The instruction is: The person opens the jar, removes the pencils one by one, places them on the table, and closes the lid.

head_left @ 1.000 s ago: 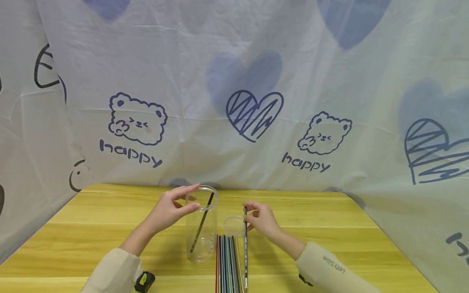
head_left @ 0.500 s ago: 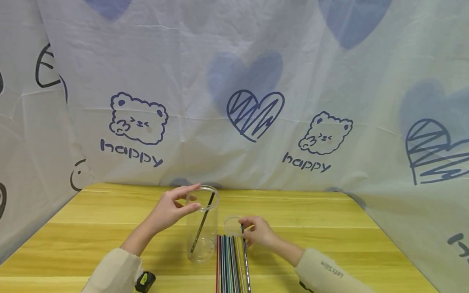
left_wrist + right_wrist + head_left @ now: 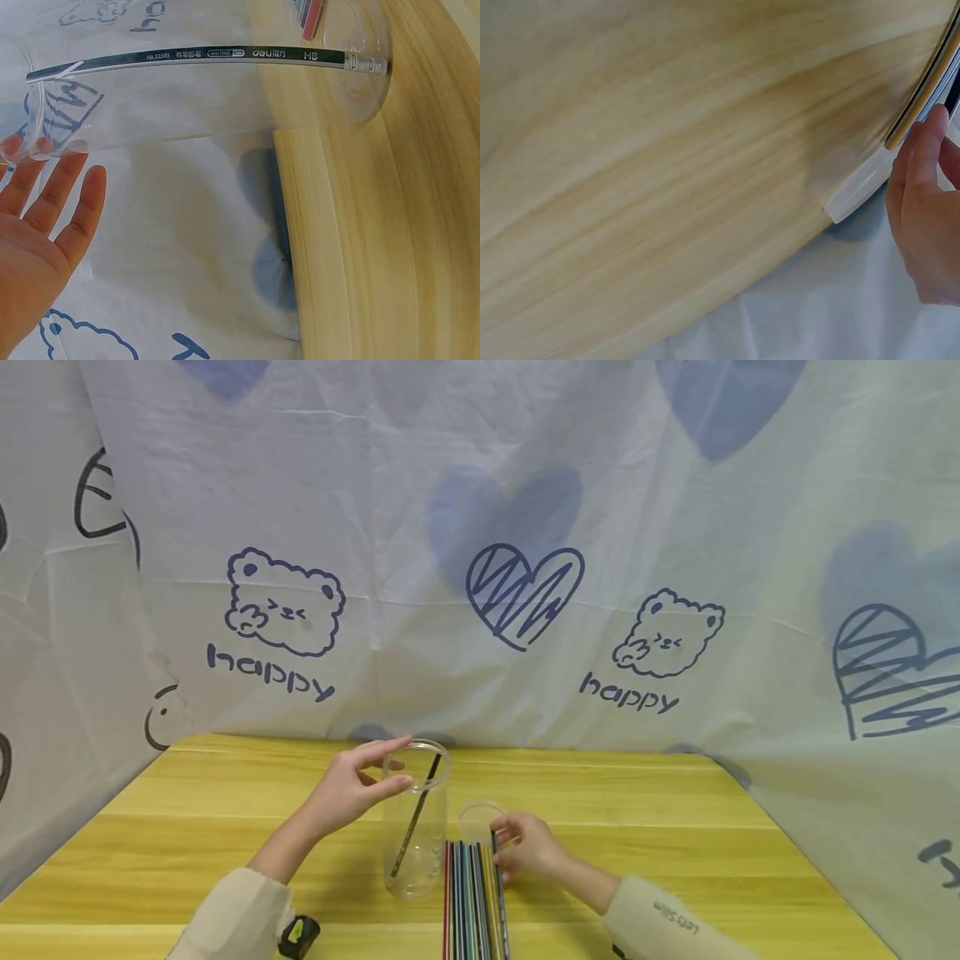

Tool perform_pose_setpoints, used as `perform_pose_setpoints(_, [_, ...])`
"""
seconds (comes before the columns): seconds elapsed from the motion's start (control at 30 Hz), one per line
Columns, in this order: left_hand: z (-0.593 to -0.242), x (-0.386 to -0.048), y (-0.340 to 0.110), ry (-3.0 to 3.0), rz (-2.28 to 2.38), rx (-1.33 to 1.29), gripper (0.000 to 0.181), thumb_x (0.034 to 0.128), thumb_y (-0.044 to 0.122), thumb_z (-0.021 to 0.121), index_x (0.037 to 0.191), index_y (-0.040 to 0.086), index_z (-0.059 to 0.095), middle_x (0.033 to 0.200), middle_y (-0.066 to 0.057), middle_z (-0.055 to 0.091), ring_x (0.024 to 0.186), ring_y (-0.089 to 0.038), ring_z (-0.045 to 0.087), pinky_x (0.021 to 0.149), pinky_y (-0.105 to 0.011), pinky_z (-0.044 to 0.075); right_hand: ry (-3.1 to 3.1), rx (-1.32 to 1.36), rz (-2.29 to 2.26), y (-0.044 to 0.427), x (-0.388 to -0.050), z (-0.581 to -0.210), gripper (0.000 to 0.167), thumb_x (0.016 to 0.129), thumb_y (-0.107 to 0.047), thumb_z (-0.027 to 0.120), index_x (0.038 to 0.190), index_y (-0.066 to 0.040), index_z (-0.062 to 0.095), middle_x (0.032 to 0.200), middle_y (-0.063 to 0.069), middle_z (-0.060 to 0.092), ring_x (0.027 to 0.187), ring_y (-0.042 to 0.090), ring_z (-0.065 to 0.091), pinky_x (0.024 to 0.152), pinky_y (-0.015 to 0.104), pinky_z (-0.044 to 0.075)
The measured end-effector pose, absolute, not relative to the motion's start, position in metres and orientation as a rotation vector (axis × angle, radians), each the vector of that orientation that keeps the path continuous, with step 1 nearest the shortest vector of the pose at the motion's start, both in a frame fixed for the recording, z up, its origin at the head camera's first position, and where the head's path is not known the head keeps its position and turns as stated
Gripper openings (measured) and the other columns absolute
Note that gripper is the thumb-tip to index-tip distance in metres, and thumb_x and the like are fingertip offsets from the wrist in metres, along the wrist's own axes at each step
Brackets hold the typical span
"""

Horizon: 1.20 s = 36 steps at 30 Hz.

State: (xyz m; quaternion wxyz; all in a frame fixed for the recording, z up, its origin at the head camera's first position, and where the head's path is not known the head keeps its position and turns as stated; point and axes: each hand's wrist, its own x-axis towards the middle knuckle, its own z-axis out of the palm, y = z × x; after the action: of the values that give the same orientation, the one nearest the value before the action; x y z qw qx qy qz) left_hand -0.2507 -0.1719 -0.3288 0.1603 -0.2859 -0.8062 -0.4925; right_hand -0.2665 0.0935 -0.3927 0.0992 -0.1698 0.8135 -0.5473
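Note:
My left hand (image 3: 348, 785) holds the rim of a tall clear plastic jar (image 3: 390, 852), thumb on the near side and fingers on the far side. Inside leans one black pencil (image 3: 415, 823), its print and eraser end (image 3: 365, 64) showing in the left wrist view, eraser down. My right hand (image 3: 528, 847) pinches the far end of another dark pencil (image 3: 502, 906), which lies along the right side of a row of pencils (image 3: 468, 902). In the right wrist view my right hand (image 3: 926, 202) is partly cut off at the frame edge.
A clear round lid (image 3: 480, 810) lies just beyond the row of pencils. The yellow wooden table (image 3: 660, 827) ends at a printed white cloth (image 3: 405, 635) hanging behind it. The jar stands close to the row's left side.
My right hand has lowered and come nearer with its pencil, which now lies closer against the right side of the row. My left hand and the jar have stayed put.

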Motion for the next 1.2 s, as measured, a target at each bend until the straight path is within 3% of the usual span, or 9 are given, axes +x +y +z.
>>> perform_pose_setpoints(0.23, [-0.3298,-0.2513,-0.1718,-2.3,-1.412,-0.818,0.05,0.0817,0.018,0.066,0.126,0.004,0.05,0.119,-0.011,0.055,0.091,-0.022,0.057,0.065,-0.027,0.05,2.394,-0.438,-1.611,0.0935,-0.2656,-0.3955,0.039,0.07,0.021,0.059,0.108,0.017,0.048,0.087,0.016,0.052,0.062,0.02,0.057,0.051,0.032,0.052])
perform_pose_setpoints(0.77, [-0.3278,-0.2478,-0.1709,-2.301,-1.389,-0.815,0.049,0.0814,0.018,0.066,0.126,0.005,0.051,0.117,-0.01,0.056,0.088,-0.017,0.056,0.064,-0.029,0.05,2.41,-0.433,-1.538,0.0887,-0.2621,-0.3977,0.031,0.069,0.022,0.059,0.097,0.015,0.05,0.08,0.015,0.052,0.054,0.018,0.056,0.048,0.031,0.052])
perform_pose_setpoints(1.2, [-0.3281,-0.2477,-0.171,-2.295,-1.393,-0.823,0.05,0.0814,0.018,0.066,0.127,0.005,0.05,0.119,-0.012,0.055,0.09,-0.024,0.056,0.065,-0.029,0.05,2.43,-0.392,-1.548,0.0877,-0.262,-0.4008,0.027,0.069,0.024,0.057,0.094,0.016,0.05,0.078,0.016,0.05,0.057,0.019,0.058,0.048,0.031,0.052])
